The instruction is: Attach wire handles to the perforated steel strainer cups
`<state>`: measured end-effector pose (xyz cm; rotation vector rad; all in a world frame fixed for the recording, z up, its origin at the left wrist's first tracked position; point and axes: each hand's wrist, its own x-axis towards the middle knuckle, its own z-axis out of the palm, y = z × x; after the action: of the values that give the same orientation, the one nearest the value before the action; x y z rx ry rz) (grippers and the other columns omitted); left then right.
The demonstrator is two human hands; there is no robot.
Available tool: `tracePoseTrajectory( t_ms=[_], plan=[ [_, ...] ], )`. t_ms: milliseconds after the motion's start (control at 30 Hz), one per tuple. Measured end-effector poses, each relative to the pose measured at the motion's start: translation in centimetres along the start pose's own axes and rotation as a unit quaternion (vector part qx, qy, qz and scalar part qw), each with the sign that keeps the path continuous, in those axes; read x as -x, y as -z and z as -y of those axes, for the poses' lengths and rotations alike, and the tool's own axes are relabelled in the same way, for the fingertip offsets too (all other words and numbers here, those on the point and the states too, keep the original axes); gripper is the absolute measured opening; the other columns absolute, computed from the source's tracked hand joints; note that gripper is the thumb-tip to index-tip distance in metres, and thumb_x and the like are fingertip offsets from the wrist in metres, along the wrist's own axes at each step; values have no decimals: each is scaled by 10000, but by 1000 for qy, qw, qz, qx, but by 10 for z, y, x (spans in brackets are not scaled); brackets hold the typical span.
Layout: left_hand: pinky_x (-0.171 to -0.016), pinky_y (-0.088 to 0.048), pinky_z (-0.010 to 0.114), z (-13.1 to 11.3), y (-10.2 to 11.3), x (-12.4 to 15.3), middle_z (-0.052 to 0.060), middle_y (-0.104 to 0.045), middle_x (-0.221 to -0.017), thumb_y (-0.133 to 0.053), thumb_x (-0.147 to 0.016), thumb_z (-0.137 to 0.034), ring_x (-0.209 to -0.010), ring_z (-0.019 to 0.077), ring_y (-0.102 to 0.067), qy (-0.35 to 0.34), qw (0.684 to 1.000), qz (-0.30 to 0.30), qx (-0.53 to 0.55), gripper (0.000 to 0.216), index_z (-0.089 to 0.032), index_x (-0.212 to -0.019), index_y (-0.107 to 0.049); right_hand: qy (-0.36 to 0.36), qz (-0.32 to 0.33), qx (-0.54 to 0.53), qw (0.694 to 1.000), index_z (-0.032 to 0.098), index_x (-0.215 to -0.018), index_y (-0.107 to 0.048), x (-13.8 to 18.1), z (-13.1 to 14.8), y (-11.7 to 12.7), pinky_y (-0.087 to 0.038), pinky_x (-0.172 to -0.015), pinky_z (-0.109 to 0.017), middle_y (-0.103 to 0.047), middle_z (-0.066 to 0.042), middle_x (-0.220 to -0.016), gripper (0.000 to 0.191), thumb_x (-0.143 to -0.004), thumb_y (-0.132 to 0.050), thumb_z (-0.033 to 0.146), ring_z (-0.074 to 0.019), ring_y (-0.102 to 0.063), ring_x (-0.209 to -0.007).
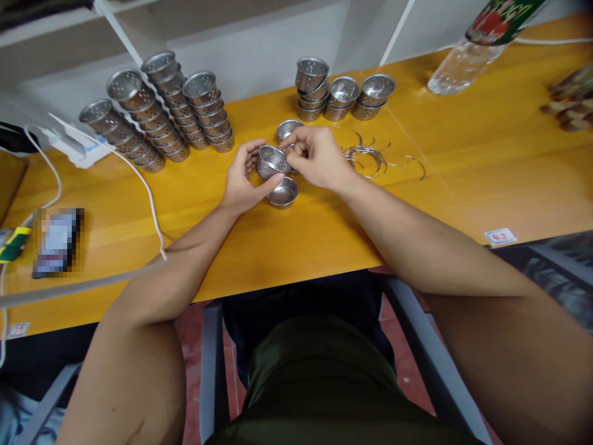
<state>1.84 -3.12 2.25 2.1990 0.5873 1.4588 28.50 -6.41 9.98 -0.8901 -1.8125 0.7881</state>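
My left hand (247, 176) is closed around a small perforated metal cup (272, 162), thumb in front and fingers behind. At the cup's right rim, my right hand (315, 154) is pinched; whatever its fingertips hold is hidden or too small to make out. Just below the held cup stands another metal cup (283, 193), its open top facing up. Behind my hands sits a further cup (288, 130), partly covered by my right fingers. Thin curved metal wires (370, 162) lie in a loose heap to the right of my right hand.
Tall leaning stacks of metal cups (169, 117) stand back left, with shorter stacks (343, 93) at the back. A water bottle (467, 62) is back right. On the left lie a blurred-out phone (58, 241), a white power strip (81, 148) and a white cable (148, 191) near my left forearm.
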Motion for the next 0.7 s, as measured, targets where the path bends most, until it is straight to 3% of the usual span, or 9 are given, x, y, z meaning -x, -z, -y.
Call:
tracePoseTrajectory(
  t_ms=[267, 367, 433, 533, 633, 700],
  plan=[
    [-1404, -692, 577, -7, 1, -5, 116, -762, -1670, -975, -1053, -940, -1542, 372, -849, -44, 999, 11, -13, 1058, -381, -1839, -542, -13, -32, 4, 999, 276, -1179, -751, 3, 0, -15, -453, -649, -349, -521, 61, -720, 270, -1019, -931, 153, -206, -514, -671],
    [-1308, -734, 552, -7, 0, -6, 110, -766, -1665, -1049, -941, -986, -1474, 362, -857, -73, 997, -1, -22, 1202, -392, -1854, -542, -16, -33, -11, 999, 277, -1156, -737, 4, 4, -23, -449, -642, -341, -514, 61, -725, 262, -1018, -867, 96, -199, -506, -663],
    [-1398, -686, 600, -6, -1, -6, 112, -746, -1695, -1070, -891, -1014, -1552, 396, -826, -69, 997, 0, -28, 1282, -398, -1872, -522, -23, -31, -19, 999, 276, -1124, -732, 4, 7, -27, -454, -630, -335, -515, 57, -723, 247, -1016, -842, 84, -196, -505, -663],
    [-1569, -534, 684, -4, -2, -5, 104, -721, -1729, -1023, -965, -998, -1736, 449, -735, -44, 999, 14, -27, 1186, -415, -1868, -522, -31, -34, -33, 998, 268, -1091, -745, 4, 12, -28, -481, -617, -322, -567, 37, -742, 198, -1035, -848, 109, -194, -539, -681],
    [-1561, -557, 678, -4, -3, -4, 95, -757, -1684, -1002, -1007, -975, -1722, 443, -760, -31, 999, 10, -20, 1083, -400, -1822, -580, -32, -31, -67, 997, 259, -1089, -776, 5, 20, -24, -538, -617, -310, -660, 2, -795, 102, -1111, -866, 216, -198, -605, -715],
    [-1530, -603, 659, -4, -4, -4, 101, -788, -1642, -970, -1033, -981, -1681, 432, -797, -15, 1000, -6, -14, 1025, -375, -1784, -627, -36, -10, -105, 994, 259, -1094, -803, 8, 25, -18, -587, -622, -313, -694, -16, -813, 152, -1179, -876, 363, -205, -643, -723]
  ],
)
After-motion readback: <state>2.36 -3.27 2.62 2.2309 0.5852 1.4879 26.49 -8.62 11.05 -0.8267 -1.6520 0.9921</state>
